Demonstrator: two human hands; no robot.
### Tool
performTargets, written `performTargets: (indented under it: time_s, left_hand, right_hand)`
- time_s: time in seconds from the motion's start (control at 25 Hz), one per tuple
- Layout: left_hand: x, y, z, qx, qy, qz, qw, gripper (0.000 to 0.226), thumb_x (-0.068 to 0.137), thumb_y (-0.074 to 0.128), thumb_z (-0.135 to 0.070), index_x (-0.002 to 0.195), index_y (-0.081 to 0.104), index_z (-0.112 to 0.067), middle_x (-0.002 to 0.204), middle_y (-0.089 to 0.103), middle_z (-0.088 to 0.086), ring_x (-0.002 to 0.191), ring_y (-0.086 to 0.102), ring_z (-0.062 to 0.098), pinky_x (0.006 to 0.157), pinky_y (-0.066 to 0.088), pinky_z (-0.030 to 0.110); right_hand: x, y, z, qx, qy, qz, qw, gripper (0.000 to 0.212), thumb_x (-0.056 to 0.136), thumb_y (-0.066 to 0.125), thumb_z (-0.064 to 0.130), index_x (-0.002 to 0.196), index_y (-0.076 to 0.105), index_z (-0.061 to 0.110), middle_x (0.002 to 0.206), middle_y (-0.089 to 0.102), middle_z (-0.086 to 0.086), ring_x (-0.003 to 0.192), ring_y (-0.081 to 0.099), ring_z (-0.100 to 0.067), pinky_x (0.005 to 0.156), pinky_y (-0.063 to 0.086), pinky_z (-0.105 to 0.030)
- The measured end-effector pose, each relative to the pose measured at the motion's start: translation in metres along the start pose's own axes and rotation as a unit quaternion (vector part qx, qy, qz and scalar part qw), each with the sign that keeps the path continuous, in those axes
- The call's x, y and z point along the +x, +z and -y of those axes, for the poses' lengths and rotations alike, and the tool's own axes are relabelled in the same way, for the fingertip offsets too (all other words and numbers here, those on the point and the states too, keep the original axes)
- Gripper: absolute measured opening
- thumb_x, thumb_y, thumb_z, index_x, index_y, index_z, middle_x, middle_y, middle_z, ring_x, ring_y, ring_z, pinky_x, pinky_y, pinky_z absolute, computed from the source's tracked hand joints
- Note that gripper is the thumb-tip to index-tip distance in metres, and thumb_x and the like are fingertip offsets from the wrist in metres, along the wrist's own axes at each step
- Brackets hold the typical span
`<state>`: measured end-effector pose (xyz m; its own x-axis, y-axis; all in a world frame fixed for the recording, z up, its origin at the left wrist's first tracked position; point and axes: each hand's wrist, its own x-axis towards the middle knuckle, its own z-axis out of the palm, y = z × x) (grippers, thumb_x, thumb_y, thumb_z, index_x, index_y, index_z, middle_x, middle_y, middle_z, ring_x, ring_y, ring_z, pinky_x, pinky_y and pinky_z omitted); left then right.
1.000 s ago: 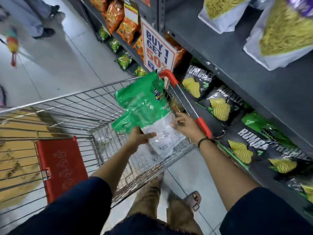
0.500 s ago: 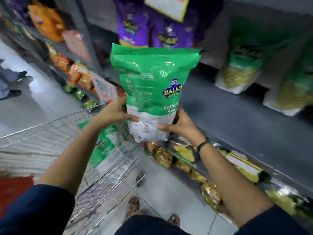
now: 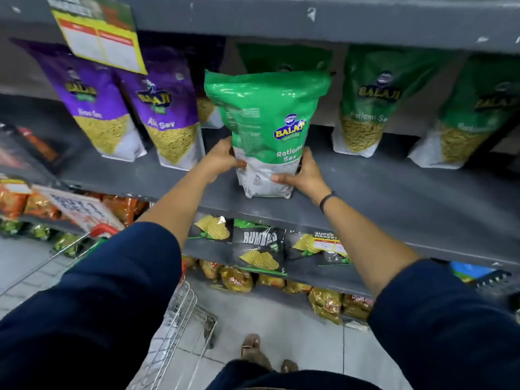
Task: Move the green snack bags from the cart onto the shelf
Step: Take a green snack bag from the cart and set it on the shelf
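A green Balaji Ratlami Sev bag stands upright with its white bottom at the front of the grey shelf. My left hand grips its lower left side and my right hand grips its lower right corner. Another green bag stands right behind it, mostly hidden. Two more green bags stand on the same shelf to the right. The wire cart is at the lower left, largely covered by my left sleeve.
Purple Balaji bags stand on the shelf left of the held bag. A yellow price sign hangs from the shelf above. Black Rumbles chip bags fill the shelf below. My sandalled feet stand on the tiled floor.
I have carried the green bag from above the cart up and forward to the shelf, where its bottom now meets the shelf board. The view has turned to face the shelf.
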<state>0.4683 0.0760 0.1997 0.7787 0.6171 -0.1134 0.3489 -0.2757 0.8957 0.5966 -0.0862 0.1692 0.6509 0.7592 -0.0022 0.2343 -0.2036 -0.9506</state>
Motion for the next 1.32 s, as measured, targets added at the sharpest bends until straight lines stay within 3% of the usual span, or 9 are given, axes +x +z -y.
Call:
performTargets:
  time_s: [0.16, 0.32, 0.44, 0.6, 0.76, 0.88, 1.08, 1.24, 1.32]
  left_hand:
    - [0.012, 0.005, 0.011, -0.075, -0.033, 0.009, 0.997, 0.051, 0.074, 0.053, 0.020, 0.119, 0.051, -0.003, 0.109, 0.063, 0.007, 0.098, 0.057, 0.019, 0.073, 0.052, 0.017]
    - [0.020, 0.002, 0.022, -0.314, -0.104, -0.039, 0.943, 0.047, 0.081, 0.035, -0.005, 0.051, 0.068, -0.016, 0.048, 0.064, -0.004, 0.043, 0.054, 0.010, 0.041, 0.043, 0.011]
    - [0.035, 0.013, 0.028, -0.414, -0.125, -0.046, 0.901, 0.046, 0.085, 0.028, -0.022, 0.065, 0.070, -0.014, 0.069, 0.069, 0.003, 0.067, 0.064, 0.016, 0.060, 0.050, 0.019]
    - [0.029, 0.030, 0.041, -0.353, -0.143, -0.047, 0.923, 0.043, 0.091, 0.029, -0.026, 0.108, 0.063, -0.006, 0.096, 0.067, 0.005, 0.096, 0.059, 0.021, 0.079, 0.047, 0.028]
    - [0.015, 0.035, 0.058, -0.313, -0.118, -0.070, 0.940, 0.035, 0.092, 0.031, -0.022, 0.080, 0.064, -0.023, 0.076, 0.066, -0.004, 0.070, 0.061, 0.010, 0.069, 0.043, 0.024]
    - [0.034, 0.034, 0.043, -0.373, -0.120, -0.095, 0.915, 0.032, 0.092, 0.033, -0.026, 0.080, 0.063, -0.023, 0.063, 0.072, -0.010, 0.064, 0.065, 0.007, 0.072, 0.049, 0.026]
    - [0.045, 0.057, 0.022, -0.410, -0.116, -0.030, 0.904, 0.045, 0.093, 0.027, -0.041, 0.090, 0.066, -0.019, 0.082, 0.075, -0.001, 0.085, 0.067, 0.016, 0.086, 0.051, 0.029]
    - [0.028, 0.073, 0.045, -0.345, -0.094, -0.145, 0.922, 0.030, 0.086, 0.042, -0.045, 0.103, 0.055, -0.024, 0.114, 0.060, 0.000, 0.110, 0.054, 0.017, 0.103, 0.041, 0.037]
    - [0.033, 0.063, 0.041, -0.339, -0.082, -0.205, 0.915, 0.028, 0.091, 0.040, -0.037, 0.114, 0.048, -0.023, 0.118, 0.050, -0.001, 0.112, 0.047, 0.016, 0.100, 0.036, 0.033]
  right_hand:
    - [0.004, 0.013, -0.006, 0.006, 0.037, -0.015, 0.999, 0.093, 0.058, 0.086, 0.023, 0.133, 0.033, 0.012, 0.136, 0.051, -0.012, 0.125, 0.048, -0.027, 0.109, 0.039, -0.050]
    - [-0.040, 0.047, -0.007, 0.033, 0.106, -0.251, 0.961, 0.102, 0.067, 0.077, 0.041, 0.145, 0.017, 0.016, 0.149, 0.029, -0.014, 0.140, 0.025, -0.027, 0.115, 0.021, -0.036]
    - [-0.062, 0.100, -0.002, 0.168, 0.097, -0.252, 0.948, 0.067, 0.087, 0.055, 0.040, 0.143, 0.027, 0.018, 0.145, 0.031, -0.010, 0.137, 0.029, -0.023, 0.114, 0.024, -0.029]
    - [-0.015, 0.097, -0.009, 0.222, 0.091, -0.256, 0.936, 0.052, 0.092, 0.042, 0.039, 0.135, 0.039, 0.010, 0.142, 0.042, -0.014, 0.132, 0.038, -0.024, 0.114, 0.025, -0.029]
    - [0.029, 0.054, -0.017, 0.205, 0.127, -0.191, 0.952, 0.039, 0.096, 0.040, 0.025, 0.131, 0.045, 0.007, 0.140, 0.047, -0.013, 0.123, 0.046, -0.019, 0.108, 0.033, -0.029]
    - [0.022, 0.060, -0.008, 0.225, 0.127, -0.298, 0.919, 0.041, 0.096, 0.040, 0.023, 0.134, 0.042, 0.005, 0.142, 0.045, -0.011, 0.132, 0.041, -0.022, 0.109, 0.029, -0.027]
    - [0.006, 0.096, 0.002, 0.250, 0.089, -0.265, 0.927, 0.042, 0.097, 0.035, 0.028, 0.136, 0.038, 0.012, 0.142, 0.043, -0.008, 0.129, 0.042, -0.019, 0.113, 0.032, -0.036]
    - [0.037, 0.039, 0.004, 0.249, 0.133, -0.157, 0.947, 0.037, 0.097, 0.036, 0.026, 0.126, 0.049, 0.008, 0.122, 0.057, -0.007, 0.098, 0.060, -0.013, 0.091, 0.048, -0.031]
    - [0.039, 0.026, -0.001, 0.257, 0.152, -0.185, 0.936, 0.041, 0.096, 0.037, 0.033, 0.126, 0.050, 0.008, 0.126, 0.057, -0.009, 0.110, 0.059, -0.021, 0.094, 0.047, -0.032]
